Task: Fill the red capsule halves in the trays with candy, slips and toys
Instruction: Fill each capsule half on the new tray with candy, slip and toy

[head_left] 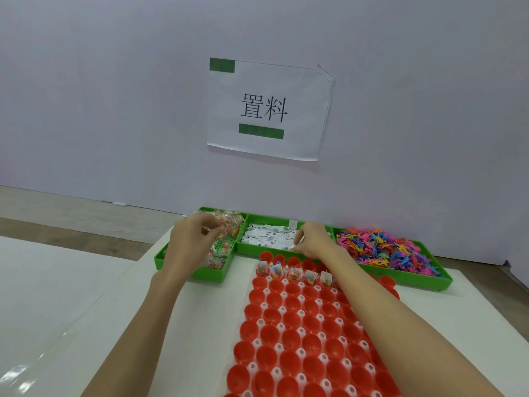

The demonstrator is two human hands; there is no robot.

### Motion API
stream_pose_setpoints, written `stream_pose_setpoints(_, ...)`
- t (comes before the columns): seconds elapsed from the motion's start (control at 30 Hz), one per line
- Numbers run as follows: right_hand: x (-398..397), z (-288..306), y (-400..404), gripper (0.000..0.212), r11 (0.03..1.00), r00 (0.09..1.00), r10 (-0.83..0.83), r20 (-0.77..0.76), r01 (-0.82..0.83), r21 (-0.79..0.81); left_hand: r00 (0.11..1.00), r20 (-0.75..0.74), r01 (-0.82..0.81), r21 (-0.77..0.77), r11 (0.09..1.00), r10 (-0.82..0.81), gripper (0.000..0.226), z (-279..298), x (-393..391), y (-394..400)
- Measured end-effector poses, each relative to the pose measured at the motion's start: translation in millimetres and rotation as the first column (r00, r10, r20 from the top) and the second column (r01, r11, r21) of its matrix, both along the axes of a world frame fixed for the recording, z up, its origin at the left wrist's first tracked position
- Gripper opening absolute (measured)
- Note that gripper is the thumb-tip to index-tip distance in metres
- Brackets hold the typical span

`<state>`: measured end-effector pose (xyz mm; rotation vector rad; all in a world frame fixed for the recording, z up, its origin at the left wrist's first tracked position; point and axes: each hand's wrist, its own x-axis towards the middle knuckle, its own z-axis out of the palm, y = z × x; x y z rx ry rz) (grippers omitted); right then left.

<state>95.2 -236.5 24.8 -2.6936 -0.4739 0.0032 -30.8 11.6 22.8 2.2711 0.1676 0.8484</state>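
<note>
A white tray (259, 325) of several red capsule halves (292, 339) lies on the table before me. Several halves in a far row hold small candy bags (294, 274). Three green bins stand behind it: candy bags (226, 224) on the left, white paper slips (266, 234) in the middle, colourful plastic toys (380, 247) on the right. My left hand (190, 240) hovers over the candy bin, fingers curled and pinching a clear bag. My right hand (313, 239) reaches into the slip bin, fingertips pinching a slip at its near edge.
A white wall rises close behind the bins, with a paper sign (269, 110) taped to it. The white table (71, 325) extends left, with a glossy strip along it. My right forearm crosses over the capsule tray's right side.
</note>
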Motion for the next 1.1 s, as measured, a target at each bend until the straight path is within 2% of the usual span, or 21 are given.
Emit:
stream_pose_setpoints(0.17,-2,-4,-12,0.024,0.987,0.999,-0.048,-0.017,0.05,0.154,0.985,0.09,0.168,-0.302,0.938,-0.148,0.003,14,-1,-15)
stream_pose_setpoints(0.3,-7,-3,-26,0.02,0.958,0.998,-0.065,-0.009,0.065,0.279,0.931,0.129,0.353,-0.55,0.756,-0.341,0.008,24,-6,-39)
stream_pose_setpoints(0.43,-20,8,-43,0.014,0.9,0.994,-0.081,0.071,0.042,0.434,0.886,0.113,0.405,-0.658,0.634,-0.449,0.009,30,-10,-62)
stream_pose_setpoints(0.6,-46,28,-87,0.012,0.828,0.986,-0.134,0.1,0.056,0.557,0.836,0.086,0.445,-0.684,0.578,-0.542,0.012,40,-17,-89)
stream_pose_setpoints(0.67,-64,31,-108,0.007,0.786,0.991,-0.117,0.062,0.054,0.616,0.817,0.08,0.46,-0.686,0.563,-0.57,0.012,44,-21,-99)
stream_pose_setpoints(0.73,-86,32,-127,0.001,0.729,0.997,-0.072,-0.004,0.056,0.682,0.797,0.05,0.485,-0.647,0.589,-0.602,0.013,47,-25,-110)
stream_pose_setpoints(0.83,-122,28,-147,0.004,0.654,0.995,-0.086,-0.056,0.099,0.75,0.755,-0.037,0.533,-0.547,0.646,-0.654,0.016,49,-32,-129)
stream_pose_setpoints(1.0,-164,14,-156,0.011,0.609,0.985,-0.119,-0.121,0.169,0.775,0.701,-0.077,0.582,-0.512,0.632,-0.709,0.026,47,-45,-161)
stream_pose_setpoints(1.1,-173,16,-152,0.014,0.589,0.985,-0.101,-0.141,0.173,0.789,0.682,-0.083,0.595,-0.514,0.618,-0.727,0.015,46,-50,-176)
